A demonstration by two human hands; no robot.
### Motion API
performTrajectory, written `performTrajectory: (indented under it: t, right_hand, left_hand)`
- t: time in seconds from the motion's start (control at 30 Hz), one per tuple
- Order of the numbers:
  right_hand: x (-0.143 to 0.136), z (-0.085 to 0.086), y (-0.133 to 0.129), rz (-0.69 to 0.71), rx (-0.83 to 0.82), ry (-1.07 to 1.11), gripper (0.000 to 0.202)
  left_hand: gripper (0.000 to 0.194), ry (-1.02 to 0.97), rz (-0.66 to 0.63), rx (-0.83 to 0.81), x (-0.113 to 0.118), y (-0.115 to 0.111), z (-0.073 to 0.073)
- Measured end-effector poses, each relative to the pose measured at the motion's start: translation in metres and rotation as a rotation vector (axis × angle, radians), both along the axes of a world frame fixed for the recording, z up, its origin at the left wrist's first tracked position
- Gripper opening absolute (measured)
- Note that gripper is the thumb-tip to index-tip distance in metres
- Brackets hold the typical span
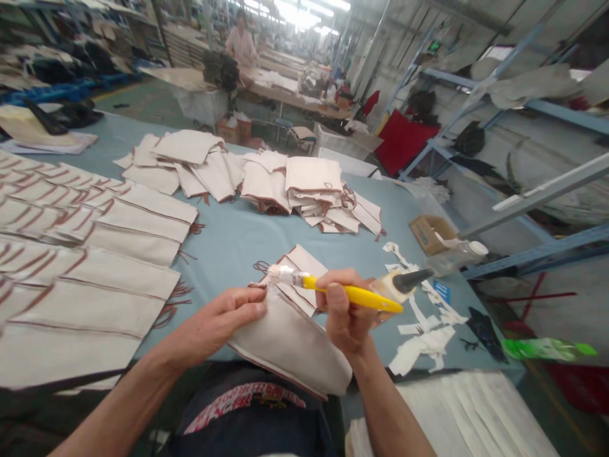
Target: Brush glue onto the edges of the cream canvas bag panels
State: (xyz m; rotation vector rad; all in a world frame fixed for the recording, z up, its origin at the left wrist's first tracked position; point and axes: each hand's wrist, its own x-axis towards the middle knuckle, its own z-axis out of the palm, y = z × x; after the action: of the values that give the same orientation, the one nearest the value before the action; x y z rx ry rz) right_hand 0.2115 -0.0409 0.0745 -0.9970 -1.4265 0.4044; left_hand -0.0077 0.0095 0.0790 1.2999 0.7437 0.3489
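Observation:
My left hand (pixel 233 317) pinches the upper corner of a cream fabric piece (pixel 290 343) edged in brown, which hangs tilted over the table's near edge. A yellow-handled paintbrush (pixel 356 296) is gripped in my right hand (pixel 347 308). Its white-coated bristles touch or nearly touch the piece's corner beside my left fingertips. Behind it another cream piece (pixel 307 261) with brown edging lies on the blue-grey table (pixel 228 235). Just beyond my right hand is a pale container (pixel 392 284) with a dark pointed tip, partly hidden by the hand.
Overlapping rows of brown-edged cream pieces (pixel 133 273) cover the left side. Piles of similar pieces (pixel 314 174) lie at the back. White scraps (pixel 423 349), a clear jar (pixel 459 257), a cardboard box (pixel 431 233) and a green bottle (pixel 547 349) are at right. A person (pixel 242 47) stands far off.

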Motion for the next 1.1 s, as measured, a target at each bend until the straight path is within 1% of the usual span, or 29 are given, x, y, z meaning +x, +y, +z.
performTrajectory:
  t: [0.07,0.13,0.2,0.27,0.33,0.43,0.53,0.6,0.67,0.73,0.8,0.9,1.0,1.1]
  right_hand:
    - [-0.002,0.002,-0.003,-0.013,0.068,0.080,0.019]
    - [-0.003,0.005,-0.006,-0.032,0.104,0.165,0.020]
    - [-0.002,0.008,-0.008,-0.108,0.092,0.255,0.023]
    - [0.001,0.009,-0.009,-0.209,0.023,0.350,0.027]
    - [0.003,0.009,-0.009,-0.262,-0.089,0.426,0.031]
    - [0.003,0.007,-0.012,-0.259,-0.276,0.468,0.037]
    - [-0.004,0.008,-0.016,-0.245,-0.404,0.458,0.041]
    - [-0.010,0.011,-0.014,-0.229,-0.441,0.448,0.040]
    - [-0.018,0.015,-0.011,-0.212,-0.456,0.433,0.038]
    - [-0.025,0.017,-0.009,-0.184,-0.466,0.417,0.038]
    - [-0.030,0.016,-0.010,-0.125,-0.495,0.404,0.040]
    - [-0.033,0.011,-0.020,-0.038,-0.559,0.383,0.044]
    - [-0.028,0.010,-0.026,-0.048,-0.564,0.394,0.044]
    - [-0.026,0.011,-0.021,-0.110,-0.523,0.413,0.044]
  left_hand:
    - [0.035,-0.015,-0.001,-0.012,-0.003,-0.002,0.001]
    - [0.034,0.004,-0.002,0.089,-0.006,-0.004,0.004]
    - [0.035,0.051,0.003,0.298,-0.007,-0.007,0.006]
    - [0.034,0.123,0.012,0.574,-0.007,-0.011,0.003]
    - [0.031,0.184,0.026,0.838,-0.006,-0.016,-0.005]
    - [0.025,0.179,0.069,1.162,-0.006,-0.021,-0.027]
    - [0.024,0.192,0.139,1.434,-0.006,-0.022,-0.044]
    - [0.026,0.242,0.182,1.554,-0.007,-0.021,-0.049]
    - [0.027,0.285,0.203,1.620,-0.007,-0.020,-0.049]
    - [0.028,0.315,0.204,1.644,-0.007,-0.020,-0.048]
    - [0.029,0.334,0.201,1.643,-0.006,-0.020,-0.049]
    - [0.032,0.333,0.212,1.619,-0.006,-0.022,-0.053]
    - [0.031,0.279,0.218,1.596,-0.005,-0.023,-0.057]
    - [0.028,0.243,0.250,1.591,-0.002,-0.022,-0.057]
